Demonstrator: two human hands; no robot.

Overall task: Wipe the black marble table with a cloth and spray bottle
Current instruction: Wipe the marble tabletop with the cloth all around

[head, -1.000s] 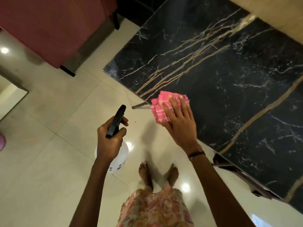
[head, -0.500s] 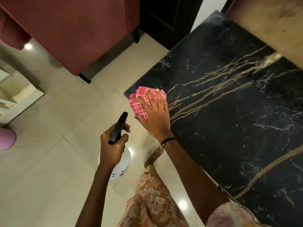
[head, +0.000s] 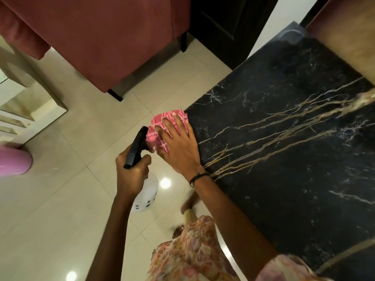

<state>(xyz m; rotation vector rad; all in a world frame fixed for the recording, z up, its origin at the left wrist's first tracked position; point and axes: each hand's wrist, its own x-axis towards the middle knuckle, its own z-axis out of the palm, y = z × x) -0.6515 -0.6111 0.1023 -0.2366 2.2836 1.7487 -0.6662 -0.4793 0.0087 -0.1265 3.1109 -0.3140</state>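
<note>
The black marble table (head: 284, 159) with gold and white veins fills the right side of the view. My right hand (head: 178, 147) lies flat on a folded pink checked cloth (head: 162, 124) at the table's near left corner, and the cloth hangs partly over the edge. My left hand (head: 132, 171) grips a white spray bottle (head: 147, 191) by its black trigger head (head: 136, 148), held over the floor just left of the cloth.
A dusty-red upholstered chair (head: 113, 37) on dark legs stands on the cream tiled floor (head: 50, 199) at the upper left. A pink object (head: 14, 163) sits at the left edge. A tan surface (head: 349, 43) borders the table at the upper right. My feet are below.
My right hand has slid the cloth along the table's edge to its near left corner, close to the spray bottle. The view has shifted, showing more of the chair.
</note>
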